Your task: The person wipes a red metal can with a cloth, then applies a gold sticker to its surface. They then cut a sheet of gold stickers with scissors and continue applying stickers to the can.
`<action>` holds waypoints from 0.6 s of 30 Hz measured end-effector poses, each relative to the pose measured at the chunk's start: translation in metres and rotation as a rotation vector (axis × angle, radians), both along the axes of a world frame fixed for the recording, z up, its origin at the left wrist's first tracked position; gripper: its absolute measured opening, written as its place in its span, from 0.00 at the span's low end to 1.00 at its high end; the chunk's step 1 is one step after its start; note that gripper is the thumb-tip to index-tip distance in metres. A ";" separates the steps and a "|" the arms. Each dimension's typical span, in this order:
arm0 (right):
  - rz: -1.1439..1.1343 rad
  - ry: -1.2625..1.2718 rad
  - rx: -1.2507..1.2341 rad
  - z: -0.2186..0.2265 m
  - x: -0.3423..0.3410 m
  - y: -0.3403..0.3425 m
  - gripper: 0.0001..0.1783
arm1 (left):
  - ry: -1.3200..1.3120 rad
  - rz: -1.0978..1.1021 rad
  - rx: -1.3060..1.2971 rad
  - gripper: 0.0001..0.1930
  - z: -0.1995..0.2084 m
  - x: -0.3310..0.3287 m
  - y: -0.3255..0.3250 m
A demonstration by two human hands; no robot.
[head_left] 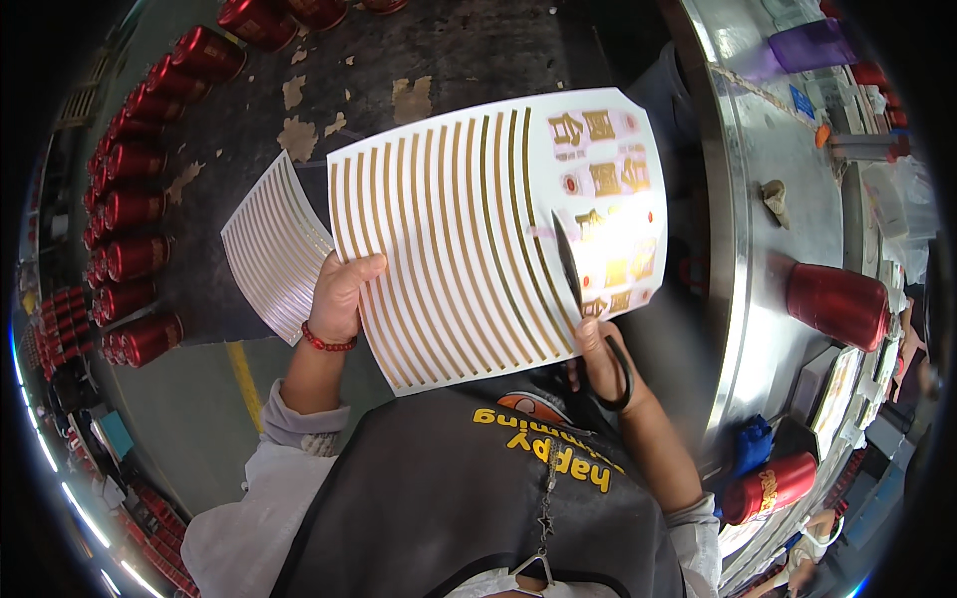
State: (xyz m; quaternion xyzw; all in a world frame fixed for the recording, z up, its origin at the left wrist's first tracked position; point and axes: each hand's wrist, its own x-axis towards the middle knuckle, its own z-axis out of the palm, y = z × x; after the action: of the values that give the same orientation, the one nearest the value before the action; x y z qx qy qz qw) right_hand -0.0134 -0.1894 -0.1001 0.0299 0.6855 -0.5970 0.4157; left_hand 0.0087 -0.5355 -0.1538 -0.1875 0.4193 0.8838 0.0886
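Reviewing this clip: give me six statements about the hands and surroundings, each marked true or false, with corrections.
1. The left hand grips the striped sheet. True.
2. The right hand holds scissors. True.
3. The beaded bracelet is on the right wrist. False: it is on the left.
4. The smaller-looking sheet shows right of the gripped one. False: it shows left.
5. The dark apron carries yellow lettering. True.
6. The cans along the table's left side are blue. False: they are red.

Glare whitens the sheet [488, 249] above the right fingers [590, 337]; right of them the table [746, 229] shines; far edges bend, dark.
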 end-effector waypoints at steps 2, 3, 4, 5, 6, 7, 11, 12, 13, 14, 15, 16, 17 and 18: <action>-0.006 -0.046 0.014 -0.001 0.006 -0.002 0.38 | -0.007 -0.011 -0.026 0.18 0.000 0.004 0.000; -0.008 -0.074 0.013 -0.005 0.008 -0.001 0.37 | -0.010 -0.017 -0.039 0.18 -0.001 0.006 0.000; -0.006 -0.064 0.004 -0.011 0.007 0.001 0.37 | -0.005 -0.020 -0.035 0.18 -0.002 0.006 0.000; -0.004 -0.055 -0.008 -0.013 0.003 0.002 0.37 | -0.001 -0.022 -0.034 0.18 -0.002 0.006 0.000; 0.027 -0.042 -0.051 -0.011 -0.003 0.003 0.39 | 0.004 -0.025 -0.033 0.18 -0.002 0.005 -0.001; 0.015 0.004 -0.050 -0.007 -0.007 0.001 0.41 | 0.014 -0.029 -0.038 0.18 0.000 0.006 0.001; -0.001 0.100 -0.030 0.008 -0.025 -0.007 0.48 | 0.065 -0.017 -0.029 0.19 0.001 0.002 0.005; 0.017 0.133 -0.005 0.003 -0.026 -0.005 0.48 | 0.077 -0.010 -0.025 0.19 0.002 0.001 0.005; 0.035 0.167 0.019 0.000 -0.027 -0.004 0.48 | 0.089 -0.002 -0.020 0.19 0.002 0.000 0.005; 0.038 0.154 0.023 0.000 -0.025 -0.004 0.47 | 0.077 -0.010 -0.025 0.19 0.002 0.000 0.005; 0.041 0.142 0.027 -0.001 -0.025 -0.004 0.46 | 0.065 -0.019 -0.031 0.20 0.002 0.002 0.004; 0.030 0.096 0.031 -0.004 -0.019 -0.005 0.46 | 0.053 -0.027 -0.036 0.20 0.002 0.004 0.003; 0.017 0.053 0.035 -0.007 -0.014 -0.006 0.46 | 0.042 -0.027 -0.041 0.20 0.000 0.005 0.002; -0.043 0.033 0.021 -0.010 -0.009 -0.011 0.45 | 0.031 -0.027 -0.046 0.20 -0.004 0.007 0.002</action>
State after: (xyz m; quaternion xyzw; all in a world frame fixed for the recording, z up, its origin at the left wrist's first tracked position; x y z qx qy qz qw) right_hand -0.0221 -0.2008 -0.1099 0.0394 0.6978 -0.5989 0.3910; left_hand 0.0160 -0.5332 -0.1575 -0.1702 0.4434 0.8754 0.0898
